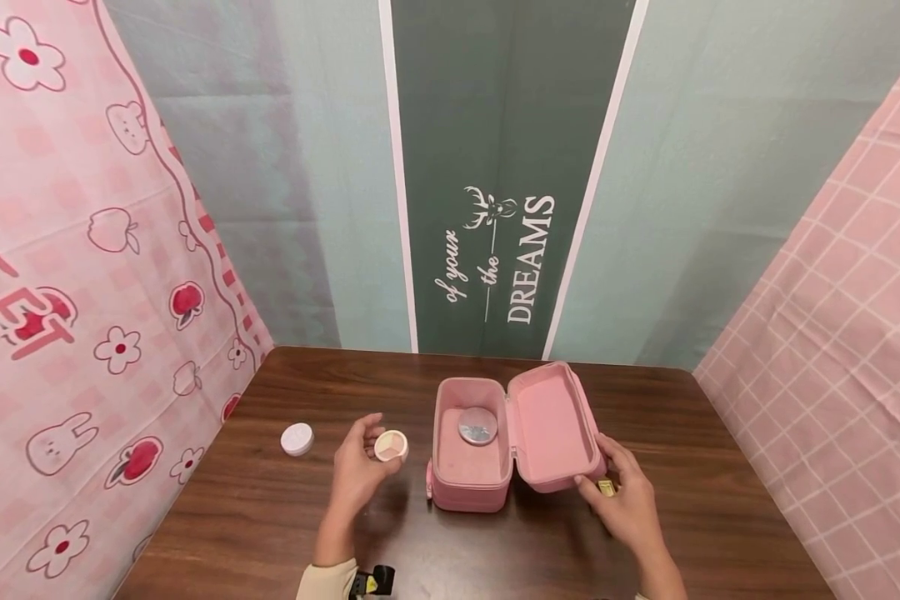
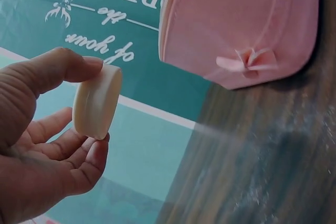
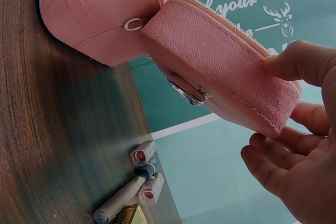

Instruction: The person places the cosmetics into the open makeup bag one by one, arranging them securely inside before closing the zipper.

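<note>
Pink, grained material covers the case [image 1: 471,498] that stands open on the brown table [image 1: 232,508] between my hands, its lid [image 1: 551,429] swung over toward my right. My left hand [image 1: 356,462] pinches a small round compact [image 1: 392,447] between thumb and fingers, held up just beside the case. From my head I see the compact's face, split into three pale sections; the left wrist view gives me its cream side instead, and brings out a bow [image 2: 248,61] on the case wall facing that hand (from above, merely a bit of pink).

My right hand [image 1: 626,492] grips the lid at its outer end. Below that hand, the right wrist view finds what the lid hides from above: two clear tubes [image 3: 150,190] with red inside and a slim tube [image 3: 119,199], lying near a gold-coloured piece [image 1: 607,488] that peeks out by my right thumb in the head view.

Only the head view looks into the case, where a shiny round disc [image 1: 478,427] sits to the right of my left hand. Left of that same hand, a white round cap [image 1: 297,439] lies on the table.
</note>
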{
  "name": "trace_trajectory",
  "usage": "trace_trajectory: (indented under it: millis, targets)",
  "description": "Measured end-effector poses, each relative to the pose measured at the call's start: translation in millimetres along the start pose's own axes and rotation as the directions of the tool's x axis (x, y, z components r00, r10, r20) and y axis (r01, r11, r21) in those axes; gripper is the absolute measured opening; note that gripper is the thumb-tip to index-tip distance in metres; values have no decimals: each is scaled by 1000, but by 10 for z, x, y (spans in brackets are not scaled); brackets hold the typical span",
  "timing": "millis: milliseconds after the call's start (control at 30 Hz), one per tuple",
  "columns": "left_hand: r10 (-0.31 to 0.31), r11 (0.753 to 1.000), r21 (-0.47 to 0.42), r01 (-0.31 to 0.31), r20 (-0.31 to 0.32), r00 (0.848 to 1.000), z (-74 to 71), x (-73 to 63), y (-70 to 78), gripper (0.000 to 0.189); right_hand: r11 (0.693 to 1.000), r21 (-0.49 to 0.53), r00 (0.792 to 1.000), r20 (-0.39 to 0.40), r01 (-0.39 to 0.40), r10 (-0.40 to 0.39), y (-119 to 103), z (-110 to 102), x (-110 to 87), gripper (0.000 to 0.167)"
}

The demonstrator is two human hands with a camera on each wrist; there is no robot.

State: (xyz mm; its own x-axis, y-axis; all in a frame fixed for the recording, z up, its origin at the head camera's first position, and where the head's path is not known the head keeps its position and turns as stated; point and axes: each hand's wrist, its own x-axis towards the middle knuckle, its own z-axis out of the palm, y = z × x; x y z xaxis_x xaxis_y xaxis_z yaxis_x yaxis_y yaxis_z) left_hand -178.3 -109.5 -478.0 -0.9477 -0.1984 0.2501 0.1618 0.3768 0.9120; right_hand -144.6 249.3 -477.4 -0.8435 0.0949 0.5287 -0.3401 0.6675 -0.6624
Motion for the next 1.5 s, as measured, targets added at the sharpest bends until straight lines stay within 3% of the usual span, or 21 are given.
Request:
trace_trajectory:
  millis: [333,700,900,1300,1500]
  targets:
    - [63,998,-1,-63,82,995,104,93,121,66,1000,-1,1000,9,6,-6,8,-13,15,63]
    - [81,996,19,-86,175,981,243,169,252,61,1000,0,1000,16,-13,13,4,-17,8,63]
    - [62,997,27,-71,258,964,304,230,320,60,1000,-5,1000,17,-8,8,-3,-33,14,63]
    - [14,997,67,-34,280,960,394,285,381,62,999,-23,998,51,-43,44,22,-19,-3,63]
    - [-41,997,78,17,321,946,439,330,431,62,999,-11,997,64,-38,39,15,-22,-5,63]
